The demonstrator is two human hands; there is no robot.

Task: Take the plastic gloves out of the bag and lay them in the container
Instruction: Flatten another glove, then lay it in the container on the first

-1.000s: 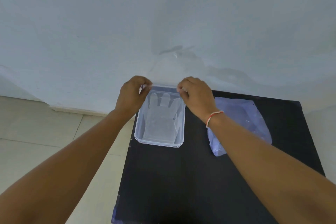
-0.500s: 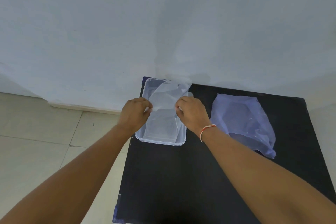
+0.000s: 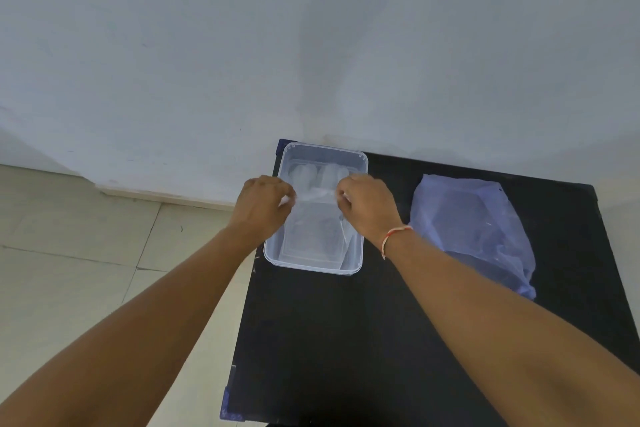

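Fingers [image 3: 284, 199] of the left hand [image 3: 263, 206] and right hand [image 3: 369, 206] pinch a clear glove [image 3: 313, 192], stretched between them over the container [image 3: 311, 265]. Lower both edges evenly so it settles flat. Farther right, the bag [image 3: 474, 229] lies on the table [image 3: 346, 340].

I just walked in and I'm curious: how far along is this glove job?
Partly done. Thin clear plastic gloves already lie in the clear rectangular plastic container. In hand: the left hand and right hand pinch a glove over it. Left: releasing it, then emptying the crumpled bluish plastic bag on the black table; its contents are unclear.
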